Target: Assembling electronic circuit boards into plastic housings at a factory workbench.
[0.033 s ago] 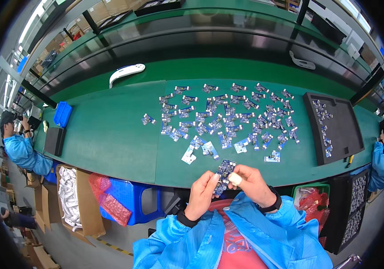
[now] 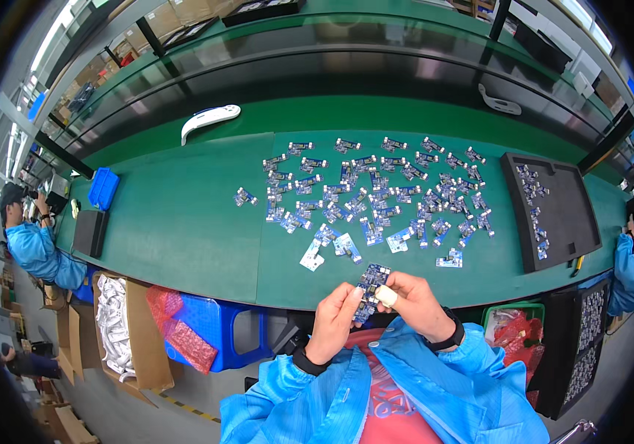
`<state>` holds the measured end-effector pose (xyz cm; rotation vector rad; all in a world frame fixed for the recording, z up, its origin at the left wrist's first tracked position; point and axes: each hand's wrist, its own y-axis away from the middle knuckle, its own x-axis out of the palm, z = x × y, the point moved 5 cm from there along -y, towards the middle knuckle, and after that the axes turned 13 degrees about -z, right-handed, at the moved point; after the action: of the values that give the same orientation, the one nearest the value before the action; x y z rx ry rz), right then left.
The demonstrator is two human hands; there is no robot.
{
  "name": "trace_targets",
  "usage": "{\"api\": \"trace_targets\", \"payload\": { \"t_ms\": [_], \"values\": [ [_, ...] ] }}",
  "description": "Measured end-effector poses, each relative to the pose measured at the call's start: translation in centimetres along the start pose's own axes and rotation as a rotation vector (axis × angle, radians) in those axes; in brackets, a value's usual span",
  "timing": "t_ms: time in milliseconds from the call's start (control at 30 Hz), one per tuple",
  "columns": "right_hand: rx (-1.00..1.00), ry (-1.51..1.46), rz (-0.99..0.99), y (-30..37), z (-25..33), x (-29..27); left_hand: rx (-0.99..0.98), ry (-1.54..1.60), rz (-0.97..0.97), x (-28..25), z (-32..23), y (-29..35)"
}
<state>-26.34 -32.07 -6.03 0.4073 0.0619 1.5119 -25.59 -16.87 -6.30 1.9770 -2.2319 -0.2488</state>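
Gripping one small blue circuit board point(image 2: 371, 287) between left hand point(image 2: 334, 320) and right hand point(image 2: 413, 305), fingers pinching it above the green bench's near edge point(image 2: 183, 222), dozens of boards point(image 2: 376, 185) lying spread ahead, few filling the black tray point(image 2: 554, 211).

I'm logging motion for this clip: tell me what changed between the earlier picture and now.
Nothing visibly changed. Both hands, left hand and right hand, hold the small blue circuit board between their fingers at the near edge of the green table, just as before. The scattered boards and the black tray lie where they were.
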Motion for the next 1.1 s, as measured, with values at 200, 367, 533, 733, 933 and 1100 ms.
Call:
{"api": "trace_targets", "payload": {
  "t_ms": [200,367,533,733,933,1100],
  "values": [
    [-0.004,-0.074,0.033,-0.6,-0.2,0.3,-0.321,0.611,0.084,1.5,0.1,0.1],
    [-0.146,0.127,-0.131,-0.7,1.1,0.2,-0.013,0.134,-0.11,-1.4,-0.1,-1.0],
    [-0.338,0.612,-0.106,-3.3,4.4,0.9,-0.045,0.191,-0.165,-3.9,-0.9,-1.7],
    [-0.456,0.695,-0.031,-7.5,3.8,4.4,-0.082,0.327,-0.18,-5.7,0.2,-0.9],
    [-0.385,0.626,0.134,-10.1,3.3,9.5,-0.133,0.409,-0.213,-7.4,1.0,-1.0],
    [-0.574,0.777,0.196,-7.1,4.5,10.1,-0.089,0.397,-0.25,-7.5,-0.2,-1.1]
  ]
}}
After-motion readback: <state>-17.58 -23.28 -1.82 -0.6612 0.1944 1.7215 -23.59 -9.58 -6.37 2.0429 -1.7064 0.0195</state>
